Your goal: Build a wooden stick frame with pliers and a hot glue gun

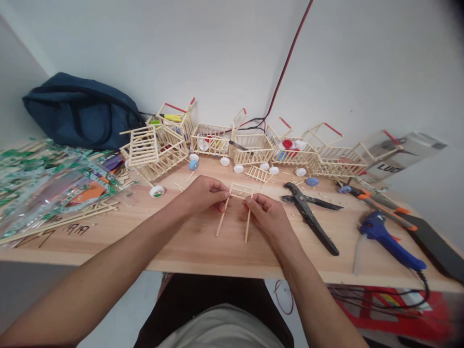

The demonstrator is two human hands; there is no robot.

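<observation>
Between my two hands is a small frame of thin wooden sticks (pixel 241 196), with two long legs pointing toward me and short crosspieces at the far end. My left hand (pixel 207 194) pinches its left side between thumb and fingers. On the other side, my right hand (pixel 266 209) grips the right leg near the crosspieces. Just beyond the hands, a little ladder-like stick panel (pixel 258 173) lies on the wooden table (pixel 203 251). Behind it stands a row of small stick-built carts (pixel 253 147) with white bottle-cap wheels and red-tipped handles.
Black pliers (pixel 308 212) lie to the right, near a blue glue gun (pixel 391 239) and orange-handled tools (pixel 384 205). Plastic bags of sticks (pixel 61 186) cover the left side, below a dark blue bag (pixel 83 113). A red-black cable (pixel 290 58) runs down the wall.
</observation>
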